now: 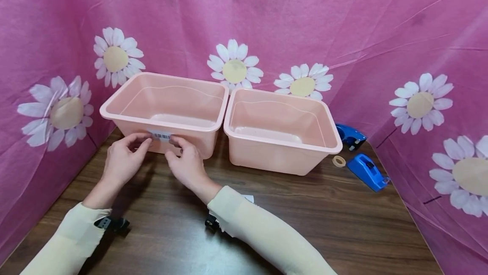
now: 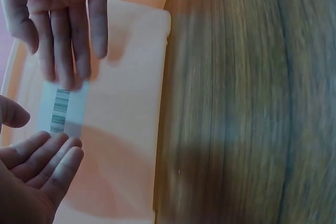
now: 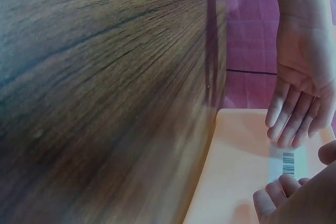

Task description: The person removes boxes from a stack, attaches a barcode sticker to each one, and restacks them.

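Observation:
A white barcode label (image 1: 163, 136) lies flat on the front wall of the left pink plastic bin (image 1: 194, 141). My left hand (image 1: 123, 161) has its fingertips at the label's left end. At the opposite end, the fingertips of my right hand (image 1: 187, 164) touch the label's edge. Both wrist views show the fingers extended and nearly straight, with the barcode visible between the two hands. In the left wrist view the label (image 2: 62, 109) looks smooth against the bin wall. The fingertips cover the label's ends.
A second pink bin (image 1: 274, 156) stands close to the right of the first. Beyond it are a blue tape dispenser (image 1: 367, 172), a small tape roll (image 1: 339, 161) and another blue tool (image 1: 350, 136), partly hidden. A white slip (image 1: 249, 198) lies partly behind my right sleeve.

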### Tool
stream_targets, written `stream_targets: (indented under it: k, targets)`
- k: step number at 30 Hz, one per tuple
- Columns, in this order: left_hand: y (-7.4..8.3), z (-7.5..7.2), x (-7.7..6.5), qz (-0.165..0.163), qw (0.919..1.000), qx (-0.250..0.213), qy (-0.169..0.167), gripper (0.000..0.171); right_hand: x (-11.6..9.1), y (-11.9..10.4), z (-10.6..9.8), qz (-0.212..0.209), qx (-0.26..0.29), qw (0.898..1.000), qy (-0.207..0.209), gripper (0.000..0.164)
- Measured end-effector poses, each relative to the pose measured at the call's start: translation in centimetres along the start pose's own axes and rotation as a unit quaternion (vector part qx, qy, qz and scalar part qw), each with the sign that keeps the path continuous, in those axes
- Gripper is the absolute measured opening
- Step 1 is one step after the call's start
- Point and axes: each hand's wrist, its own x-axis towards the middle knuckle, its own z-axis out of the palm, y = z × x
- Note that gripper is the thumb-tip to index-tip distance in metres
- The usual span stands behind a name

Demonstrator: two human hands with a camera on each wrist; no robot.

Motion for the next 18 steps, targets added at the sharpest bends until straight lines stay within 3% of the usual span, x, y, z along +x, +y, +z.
stream_targets:
  k: [7, 18]
  targets:
    - [0.26, 0.44, -0.05, 0.007, 0.9982, -0.048, -0.035, 0.027, 0.69, -0.17, 0.82, 0.008, 0.05, 0.999, -0.017, 0.045]
    - [-0.4, -0.5, -0.03, -0.016, 0.9981, -0.058, -0.011, 0.03, 0.4, 0.15, -0.1, 0.015, 0.037, 0.999, -0.022, 0.049]
